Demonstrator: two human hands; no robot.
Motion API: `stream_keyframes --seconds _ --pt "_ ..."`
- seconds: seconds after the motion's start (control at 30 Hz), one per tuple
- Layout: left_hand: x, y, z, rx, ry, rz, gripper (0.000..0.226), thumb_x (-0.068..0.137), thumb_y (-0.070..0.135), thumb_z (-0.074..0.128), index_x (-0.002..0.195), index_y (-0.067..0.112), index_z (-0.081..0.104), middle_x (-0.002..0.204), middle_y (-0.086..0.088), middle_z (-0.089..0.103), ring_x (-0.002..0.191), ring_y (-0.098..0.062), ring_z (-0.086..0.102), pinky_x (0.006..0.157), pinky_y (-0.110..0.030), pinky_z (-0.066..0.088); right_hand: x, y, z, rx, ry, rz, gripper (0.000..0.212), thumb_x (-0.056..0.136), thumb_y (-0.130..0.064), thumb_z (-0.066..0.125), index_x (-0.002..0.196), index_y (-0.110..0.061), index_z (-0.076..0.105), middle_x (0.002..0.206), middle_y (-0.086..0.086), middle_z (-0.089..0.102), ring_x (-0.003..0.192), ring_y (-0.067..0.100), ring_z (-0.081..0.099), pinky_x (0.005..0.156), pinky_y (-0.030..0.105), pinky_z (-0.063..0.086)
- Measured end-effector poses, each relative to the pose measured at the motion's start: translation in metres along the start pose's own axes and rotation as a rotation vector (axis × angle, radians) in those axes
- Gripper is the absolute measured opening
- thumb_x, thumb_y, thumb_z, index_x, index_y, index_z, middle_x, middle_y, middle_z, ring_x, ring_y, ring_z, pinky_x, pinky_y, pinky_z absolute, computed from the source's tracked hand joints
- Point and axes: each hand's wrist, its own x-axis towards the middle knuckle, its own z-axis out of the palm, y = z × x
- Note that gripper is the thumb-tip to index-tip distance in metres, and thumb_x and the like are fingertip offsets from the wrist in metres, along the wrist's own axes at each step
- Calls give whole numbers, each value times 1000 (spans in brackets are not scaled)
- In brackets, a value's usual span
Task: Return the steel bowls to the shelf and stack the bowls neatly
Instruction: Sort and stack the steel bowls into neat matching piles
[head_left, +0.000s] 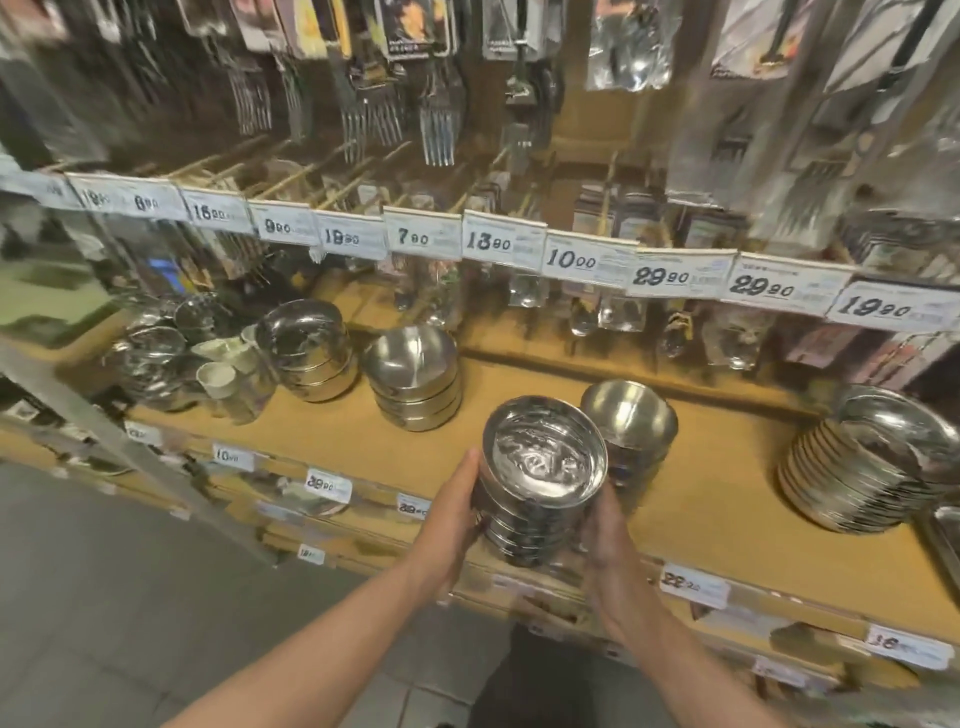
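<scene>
I hold a stack of several steel bowls (540, 478) between both hands, just above the front edge of the wooden shelf (701, 499). My left hand (452, 509) grips the stack's left side and my right hand (605, 535) grips its right side. Directly behind the stack stands another stack of steel bowls (631, 415). Two more bowl stacks (413, 379) (306, 348) stand farther left on the same shelf. The held stack leans slightly to the left.
A tall pile of steel plates (872, 467) lies at the shelf's right end. Small cups and strainers (176, 358) crowd the left end. Price tags (501, 241) line the rail above, with packaged forks (436, 124) hanging higher up. Bare shelf wood lies between the stacks.
</scene>
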Motion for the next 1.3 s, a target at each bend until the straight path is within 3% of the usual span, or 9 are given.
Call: stream_keyframes --seconds 0.1,0.2,0.4,0.6,0.77,0.9,1.0,1.17,1.3 --pt "27 11 -32 26 14 8 42 101 63 34 107 47 72 116 12 74 119 -12 59 98 -37 45 33 9 26 48 62 43 44 93 -71 41 122 -50 65 125 -14 70 123 15 57 91 46 51" --pt "54 21 -54 53 -1 16 43 98 68 35 101 50 73 111 9 74 115 -14 60 91 -37 48 59 10 47 2 11 -18 32 100 -65 34 101 -66 65 111 -29 71 119 3 55 94 44 46" --pt "96 29 -76 8 -115 5 44 101 65 31 109 52 72 115 22 73 102 9 66 74 -16 54 105 18 60 -12 56 -48 38 93 -70 38 116 -55 65 119 -21 71 119 9 60 95 48 52" --pt "113 30 -79 -154 -143 -83 43 103 55 37 119 30 68 113 9 74 113 -13 61 81 -29 57 122 29 63 134 66 -49 48 93 -67 45 119 -37 72 120 -12 73 110 5 68 92 35 53" --pt "122 28 -82 -149 -175 -79 42 105 50 36 106 34 75 96 16 79 99 -9 72 74 -26 60 122 29 60 128 52 -35 40 98 -64 40 110 -48 74 111 -22 74 106 1 68 90 32 53" --pt "112 25 -84 -134 -178 -15 46 107 47 32 103 44 78 107 18 76 96 3 70 71 -15 57 114 32 57 148 113 27 41 101 -62 38 129 -46 63 127 -16 69 123 6 57 107 43 42" --pt "99 12 -87 -90 -13 -14 53 109 41 28 95 31 79 92 20 78 83 8 71 64 -11 55 96 46 42 89 189 113 45 101 -61 36 141 -46 50 142 -16 53 128 5 49 111 48 35" --pt "70 -23 -83 96 272 -207 45 107 42 33 117 12 64 117 -15 69 112 -30 62 107 -49 44 43 65 -6 29 253 218 40 101 -60 37 132 -45 57 128 -23 64 118 2 57 84 35 50" --pt "49 -41 -46 183 223 -254 42 107 37 35 116 10 65 118 -17 70 114 -34 64 107 -52 44 17 55 -47 3 342 270 34 105 -48 39 121 -32 65 124 0 68 113 18 62 81 39 52"
